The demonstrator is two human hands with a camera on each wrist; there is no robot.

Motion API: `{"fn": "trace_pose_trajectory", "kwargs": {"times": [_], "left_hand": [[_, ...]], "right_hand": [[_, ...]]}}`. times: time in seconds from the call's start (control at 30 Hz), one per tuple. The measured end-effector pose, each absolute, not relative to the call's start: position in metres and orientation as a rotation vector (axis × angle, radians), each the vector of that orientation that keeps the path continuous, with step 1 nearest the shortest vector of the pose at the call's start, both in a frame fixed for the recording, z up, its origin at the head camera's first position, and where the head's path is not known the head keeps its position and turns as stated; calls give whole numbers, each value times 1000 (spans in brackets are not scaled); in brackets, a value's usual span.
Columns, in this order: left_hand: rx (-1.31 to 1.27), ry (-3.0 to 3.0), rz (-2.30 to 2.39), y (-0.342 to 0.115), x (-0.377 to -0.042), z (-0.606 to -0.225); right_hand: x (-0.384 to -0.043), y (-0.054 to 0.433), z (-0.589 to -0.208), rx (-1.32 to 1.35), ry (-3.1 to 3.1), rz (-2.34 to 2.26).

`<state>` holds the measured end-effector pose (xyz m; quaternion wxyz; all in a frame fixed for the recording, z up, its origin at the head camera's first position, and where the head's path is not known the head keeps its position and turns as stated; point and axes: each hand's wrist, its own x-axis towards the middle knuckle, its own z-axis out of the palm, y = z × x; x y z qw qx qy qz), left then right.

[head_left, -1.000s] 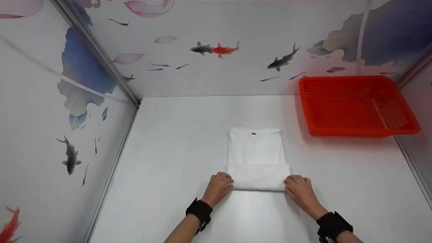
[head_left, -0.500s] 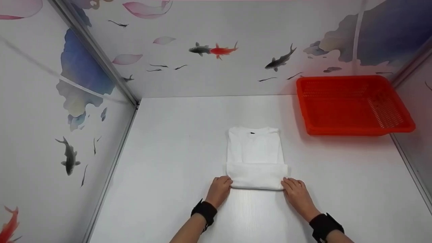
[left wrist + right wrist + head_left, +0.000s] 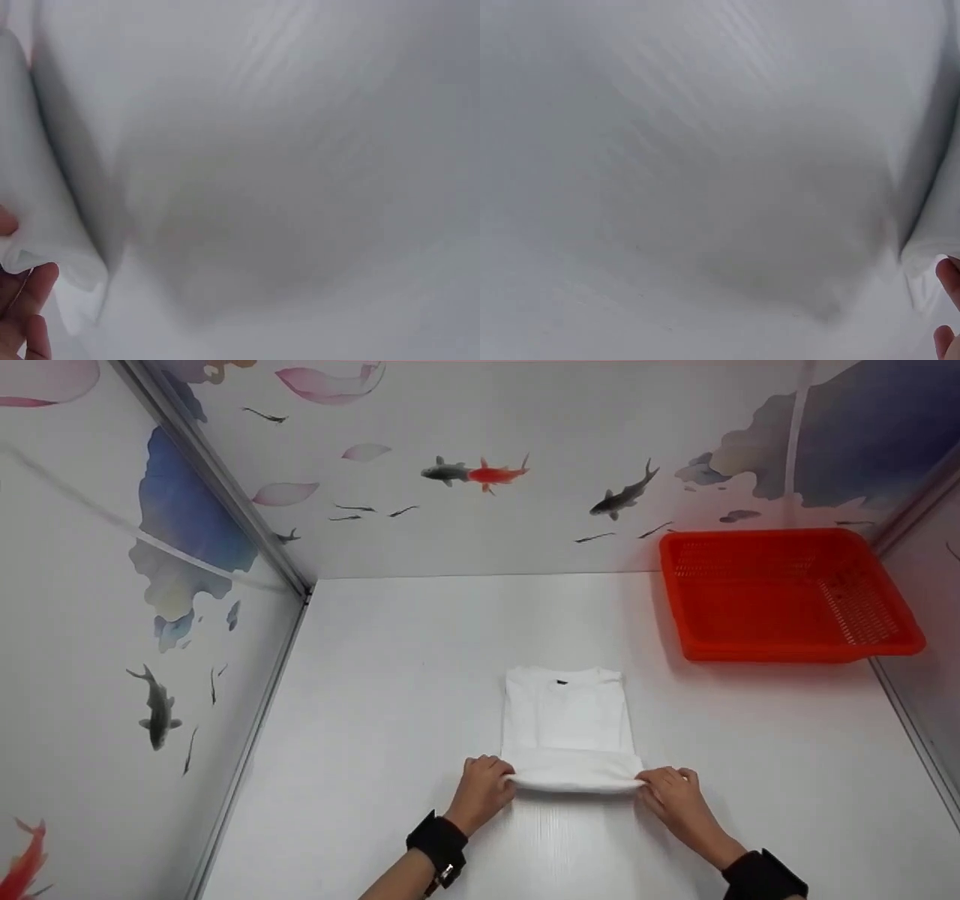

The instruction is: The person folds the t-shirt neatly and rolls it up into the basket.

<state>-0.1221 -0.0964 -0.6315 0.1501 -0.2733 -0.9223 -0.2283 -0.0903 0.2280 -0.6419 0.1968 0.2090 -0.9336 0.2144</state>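
A white T-shirt (image 3: 574,716) lies folded into a narrow rectangle on the white table, its collar and small dark label at the far end. Its near end is folded over into a band across the front. My left hand (image 3: 481,795) pinches the left corner of that band, and my right hand (image 3: 681,806) pinches the right corner. Between the hands the near edge is lifted a little, with a shadow under it. In the left wrist view, fingers (image 3: 37,289) grip the rolled cloth edge. The right wrist view shows only fingertips (image 3: 949,277) beside the cloth.
A red plastic basket (image 3: 795,649) with perforated sides stands at the back right of the table (image 3: 390,682). White panels printed with fish and petals wall the table at the back, left and right.
The shirt has slid toward the person, and its near edge has come up off the table. Both hands have moved slightly nearer along with it, still holding the corners.
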Motion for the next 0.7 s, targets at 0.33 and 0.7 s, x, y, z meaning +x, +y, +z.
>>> {"fn": "trace_pose_trajectory", "kwargs": {"times": [0.33, 0.7], "left_hand": [[-488, -2682, -1237, -89, -157, -613], [-197, -2797, -1202, -72, -208, -624]], "right_hand": [[-124, 223, -622, 288, -2682, 1044], [-179, 214, -632, -10, -2874, 1128]]}}
